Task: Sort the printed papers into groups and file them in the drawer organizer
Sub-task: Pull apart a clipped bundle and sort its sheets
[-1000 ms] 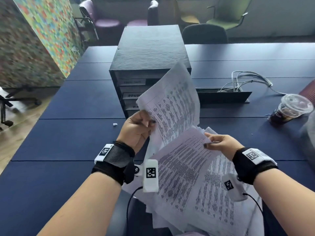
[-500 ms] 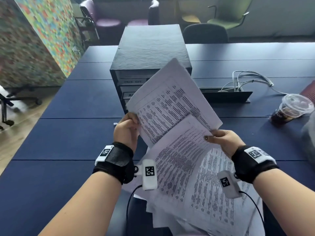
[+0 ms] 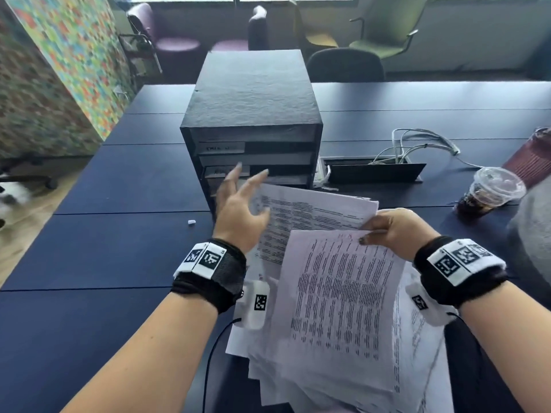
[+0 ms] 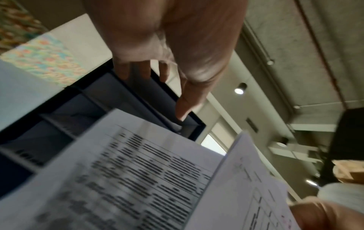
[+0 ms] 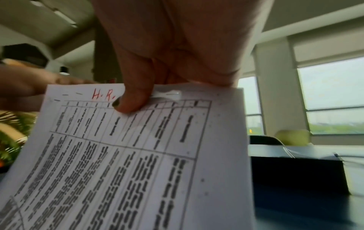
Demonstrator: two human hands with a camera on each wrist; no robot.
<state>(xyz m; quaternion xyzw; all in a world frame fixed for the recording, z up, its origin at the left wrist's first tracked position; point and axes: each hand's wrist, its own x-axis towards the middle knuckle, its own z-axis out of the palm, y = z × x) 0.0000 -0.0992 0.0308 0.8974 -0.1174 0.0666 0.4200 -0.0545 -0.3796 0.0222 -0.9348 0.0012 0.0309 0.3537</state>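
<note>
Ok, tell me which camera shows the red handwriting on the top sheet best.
The right wrist view: the red handwriting reads "H.R." at the sheet's top edge, beside the right hand's thumb. The head view shows only a faint red mark, unreadable. The left wrist view catches blurred pinkish traces at its bottom right corner.

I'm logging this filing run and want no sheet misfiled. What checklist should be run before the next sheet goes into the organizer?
1. Right hand grips the printed papers: ok, thumb pinches the top edge.
2. Group mark readable: ok, the front sheet shows "H.R." in red.
3. Left hand free to work a drawer: ok, fingers spread, holding nothing.
4. Matching drawer label on the drawer organizer: cannot tell, labels are blurred.
5. Target drawer pulled out: cannot tell.
6. Iced drink cup away from the papers: ok, it stands apart.
</note>
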